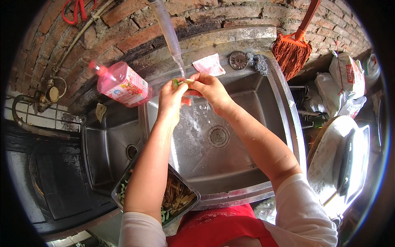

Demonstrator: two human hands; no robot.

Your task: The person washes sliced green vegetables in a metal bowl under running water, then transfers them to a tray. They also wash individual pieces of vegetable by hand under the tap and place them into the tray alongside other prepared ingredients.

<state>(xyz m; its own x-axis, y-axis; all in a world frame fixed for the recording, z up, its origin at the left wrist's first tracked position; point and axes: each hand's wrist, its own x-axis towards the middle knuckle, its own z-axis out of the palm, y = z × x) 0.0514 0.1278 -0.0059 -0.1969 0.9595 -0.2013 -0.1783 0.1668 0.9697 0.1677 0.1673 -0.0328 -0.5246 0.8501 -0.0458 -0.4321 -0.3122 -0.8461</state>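
Note:
My left hand (169, 98) and my right hand (211, 89) meet under a stream of water (179, 65) that runs from a translucent hose (166, 27). Between their fingertips they hold a small pale-green piece of vegetable (186, 81), partly hidden by the fingers. Water splashes into the large basin of a stainless steel sink (234, 160) below. A pink folded cloth (209, 64) lies on the back ledge just beyond my right hand. To the left of my left hand stands a pump bottle of pink liquid (123, 85).
A sink strainer (238, 60) and steel wool (259, 64) rest on the back ledge. The smaller basin (118, 139) is at left. A tray (197, 197) of cut vegetables sits under my left forearm. An orange-red mop (291, 51) and white bags (348, 74) stand at right.

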